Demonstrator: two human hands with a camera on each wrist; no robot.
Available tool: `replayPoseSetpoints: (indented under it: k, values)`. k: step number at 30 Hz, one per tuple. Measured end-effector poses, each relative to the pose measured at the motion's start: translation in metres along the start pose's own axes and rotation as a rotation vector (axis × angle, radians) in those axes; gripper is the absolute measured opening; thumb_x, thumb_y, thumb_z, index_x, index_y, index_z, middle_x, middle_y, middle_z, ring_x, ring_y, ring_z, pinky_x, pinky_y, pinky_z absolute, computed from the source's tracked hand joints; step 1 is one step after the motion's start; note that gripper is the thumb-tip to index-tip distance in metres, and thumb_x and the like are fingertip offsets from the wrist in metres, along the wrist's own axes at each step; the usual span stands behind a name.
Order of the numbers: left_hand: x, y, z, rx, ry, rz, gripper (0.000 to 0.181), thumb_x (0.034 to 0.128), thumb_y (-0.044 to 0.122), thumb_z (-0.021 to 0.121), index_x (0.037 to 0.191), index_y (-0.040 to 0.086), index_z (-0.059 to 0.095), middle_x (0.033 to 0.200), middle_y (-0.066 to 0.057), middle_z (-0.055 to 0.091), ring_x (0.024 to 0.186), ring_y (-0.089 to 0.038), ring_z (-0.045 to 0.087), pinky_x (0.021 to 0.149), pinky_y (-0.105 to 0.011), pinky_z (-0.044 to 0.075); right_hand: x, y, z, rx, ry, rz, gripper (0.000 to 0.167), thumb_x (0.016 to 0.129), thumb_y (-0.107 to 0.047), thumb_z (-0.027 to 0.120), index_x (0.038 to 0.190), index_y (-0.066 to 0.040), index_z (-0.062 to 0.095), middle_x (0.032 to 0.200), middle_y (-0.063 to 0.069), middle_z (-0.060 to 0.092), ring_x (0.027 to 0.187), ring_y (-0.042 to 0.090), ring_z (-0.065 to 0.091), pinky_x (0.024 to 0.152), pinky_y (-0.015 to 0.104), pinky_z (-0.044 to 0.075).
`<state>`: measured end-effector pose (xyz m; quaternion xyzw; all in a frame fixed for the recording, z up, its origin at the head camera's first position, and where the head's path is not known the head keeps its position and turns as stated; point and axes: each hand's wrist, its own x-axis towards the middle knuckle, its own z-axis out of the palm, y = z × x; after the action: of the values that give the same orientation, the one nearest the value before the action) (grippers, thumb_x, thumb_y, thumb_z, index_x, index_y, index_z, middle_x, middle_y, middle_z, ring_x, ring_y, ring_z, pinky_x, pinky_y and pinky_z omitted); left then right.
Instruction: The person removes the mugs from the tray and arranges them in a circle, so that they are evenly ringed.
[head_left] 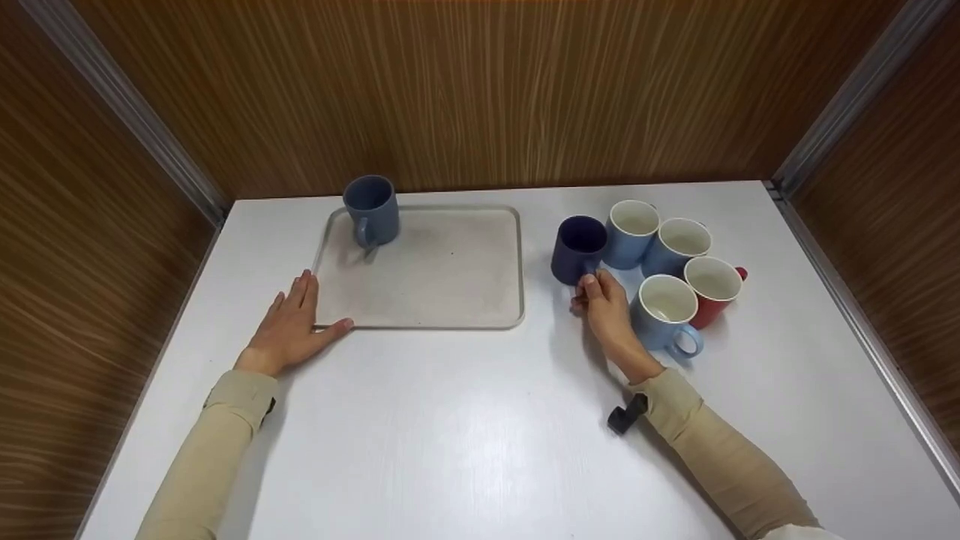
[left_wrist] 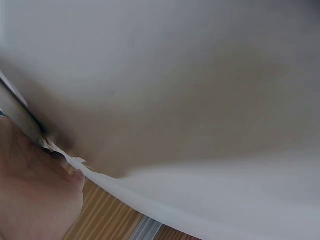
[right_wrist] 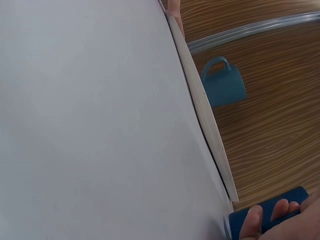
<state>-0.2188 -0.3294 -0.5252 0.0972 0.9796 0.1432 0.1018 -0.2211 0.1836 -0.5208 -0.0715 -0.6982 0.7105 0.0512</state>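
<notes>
A beige tray (head_left: 450, 285) lies on the white table, and a grey-blue mug (head_left: 381, 217) stands upright at its back left corner. My left hand (head_left: 289, 326) rests at the tray's front left corner with the fingers straight and the thumb along the front edge. To the right of the tray, my right hand (head_left: 606, 307) pinches the handle of a dark blue mug (head_left: 570, 259), which is upright. In the right wrist view the fingers (right_wrist: 252, 220) lie against the dark blue mug (right_wrist: 295, 196); part of its handle is hidden.
Beside the right hand stand a light blue mug (head_left: 656, 326) with its handle towards me, a red mug (head_left: 712, 300), and two more blue mugs, one at the back (head_left: 626, 244) and one behind the red (head_left: 667, 255). Wood-grain panels (head_left: 480, 97) enclose the table.
</notes>
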Motion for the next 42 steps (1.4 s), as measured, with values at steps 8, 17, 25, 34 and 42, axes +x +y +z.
replayPoseSetpoints:
  k: [8,17,25,34,42]
  values:
    - [0.000,0.000,0.001,0.004,0.005,0.002,0.117,0.1012,0.078,0.045,0.167,-0.009,0.001,0.178,-0.027,-0.005,0.166,-0.044,-0.001,0.134,-0.063,0.002,-0.001,0.002,0.001,0.023,0.116,-0.013,0.020,0.115,-0.009,0.039,0.099,-0.004,0.051,0.084,0.002,0.048,0.065,0.008,0.046,0.058,0.019,0.040]
    - [0.000,0.000,0.002,0.013,0.008,0.003,0.118,0.1008,0.079,0.045,0.167,-0.008,0.001,0.178,-0.027,-0.004,0.166,-0.045,0.000,0.134,-0.062,0.002,-0.004,0.003,0.006,0.066,0.194,-0.055,0.018,0.115,-0.008,0.037,0.107,-0.002,0.052,0.084,0.002,0.048,0.061,0.004,0.043,0.053,0.016,0.037]
    - [-0.001,0.001,0.000,0.010,0.012,0.004,0.117,0.1013,0.077,0.046,0.167,-0.009,0.002,0.178,-0.027,-0.003,0.166,-0.045,0.001,0.134,-0.062,0.003,-0.017,-0.003,0.001,-0.119,0.146,-0.064,0.032,0.115,-0.010,0.043,0.143,0.006,0.048,0.130,0.018,0.057,0.091,0.007,0.060,0.079,0.014,0.052]
    - [-0.001,-0.001,0.000,0.014,0.019,0.006,0.117,0.1014,0.077,0.047,0.167,-0.010,0.004,0.178,-0.027,-0.002,0.166,-0.044,0.001,0.134,-0.062,0.003,-0.035,-0.020,0.001,-0.326,0.162,-0.270,0.046,0.110,-0.010,0.056,0.152,0.004,0.048,0.146,0.023,0.053,0.105,0.023,0.063,0.085,0.015,0.046]
    - [0.000,-0.001,0.002,0.007,0.003,-0.006,0.118,0.1004,0.079,0.045,0.167,-0.008,0.001,0.178,-0.027,-0.005,0.166,-0.044,-0.001,0.134,-0.061,0.002,-0.025,-0.032,0.019,-0.261,0.092,-0.368,0.038,0.108,-0.008,0.060,0.142,0.007,0.057,0.138,0.025,0.059,0.103,0.024,0.063,0.085,0.017,0.048]
